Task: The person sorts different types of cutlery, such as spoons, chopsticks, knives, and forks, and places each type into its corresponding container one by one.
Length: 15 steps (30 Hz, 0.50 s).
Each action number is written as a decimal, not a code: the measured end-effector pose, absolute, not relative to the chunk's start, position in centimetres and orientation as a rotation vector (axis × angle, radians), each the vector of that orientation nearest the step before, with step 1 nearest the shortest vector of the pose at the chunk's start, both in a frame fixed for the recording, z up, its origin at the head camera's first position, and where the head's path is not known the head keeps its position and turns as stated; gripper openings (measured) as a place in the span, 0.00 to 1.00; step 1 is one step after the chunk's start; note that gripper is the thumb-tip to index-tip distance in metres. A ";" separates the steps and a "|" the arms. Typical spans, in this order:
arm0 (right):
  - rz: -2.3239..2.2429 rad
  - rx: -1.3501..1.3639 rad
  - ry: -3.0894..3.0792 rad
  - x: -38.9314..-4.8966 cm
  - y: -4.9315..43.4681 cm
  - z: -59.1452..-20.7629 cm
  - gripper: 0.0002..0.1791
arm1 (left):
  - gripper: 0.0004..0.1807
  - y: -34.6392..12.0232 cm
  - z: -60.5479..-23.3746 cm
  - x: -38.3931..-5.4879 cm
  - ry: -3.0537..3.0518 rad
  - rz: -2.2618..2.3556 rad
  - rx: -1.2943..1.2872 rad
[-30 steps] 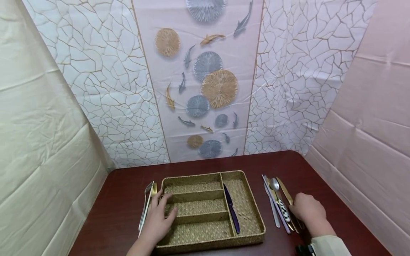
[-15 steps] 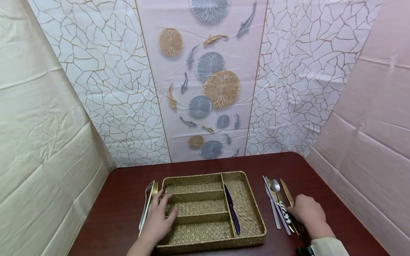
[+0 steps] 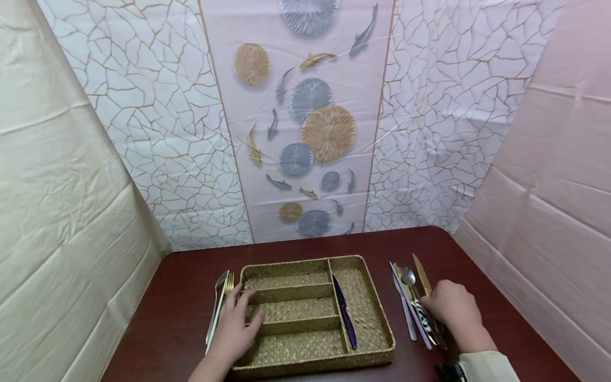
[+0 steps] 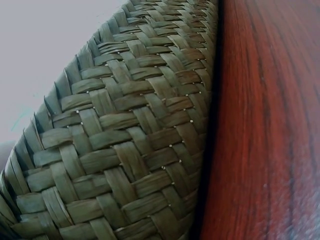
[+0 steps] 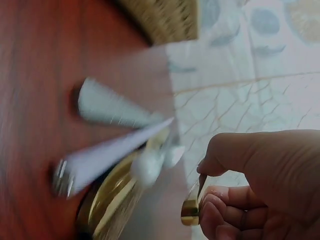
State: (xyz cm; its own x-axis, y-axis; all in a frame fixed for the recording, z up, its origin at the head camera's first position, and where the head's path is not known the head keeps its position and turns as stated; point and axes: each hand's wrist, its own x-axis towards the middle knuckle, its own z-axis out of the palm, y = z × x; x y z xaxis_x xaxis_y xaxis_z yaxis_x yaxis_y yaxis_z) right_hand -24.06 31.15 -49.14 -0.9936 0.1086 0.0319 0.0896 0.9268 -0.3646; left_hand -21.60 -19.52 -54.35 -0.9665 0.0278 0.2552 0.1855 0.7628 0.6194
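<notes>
My right hand (image 3: 455,310) pinches a gold knife (image 3: 421,271) on the right side of the table, its blade pointing away. In the right wrist view the thumb and curled fingers hold its gold handle (image 5: 190,212). Beside it lie a silver spoon (image 3: 409,276) with a black-and-white patterned handle and a utensil with a slim lilac handle (image 3: 420,318). My left hand (image 3: 234,323) rests with spread fingers over the left rim of a woven divided tray (image 3: 315,366). A purple knife (image 3: 345,313) lies in the tray's long right compartment, against the divider.
Left of the tray lie a gold fork (image 3: 230,280) and silver cutlery (image 3: 215,305), partly behind the left hand. A silver handle (image 3: 409,323) lies at the near left of the right-hand pile. Patterned cloth (image 3: 305,159) hangs behind the dark red table (image 3: 181,297).
My right hand has moved slightly up and left with the gold knife, whose tip now reaches farther back past the spoon. The left hand and tray stay put.
</notes>
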 end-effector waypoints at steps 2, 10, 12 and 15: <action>0.598 -0.130 -3.013 -23.9 29.8 -48.5 0.25 | 0.29 -19.6 -54.4 -21.5 -2.731 -0.991 -0.159; 0.657 -0.017 -2.969 -23.7 24.2 -46.5 0.21 | 0.29 -19.4 -54.0 -21.5 -2.726 -0.994 -0.173; 0.646 0.038 -2.951 -23.6 22.6 -46.2 0.20 | 0.29 -19.4 -53.9 -21.5 -2.724 -0.989 -0.171; 0.624 0.104 -2.942 -23.4 20.4 -46.1 0.21 | 0.29 -19.4 -54.0 -21.4 -2.726 -0.982 -0.166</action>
State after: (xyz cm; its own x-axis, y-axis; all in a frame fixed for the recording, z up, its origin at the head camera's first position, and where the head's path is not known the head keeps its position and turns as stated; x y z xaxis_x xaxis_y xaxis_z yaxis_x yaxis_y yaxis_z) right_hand -23.42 20.35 -46.05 -0.9889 -0.0398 0.1431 -0.0945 0.9119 -0.3994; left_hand -21.45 -19.36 -53.96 -0.9650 0.0254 0.2611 0.1861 0.7679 0.6130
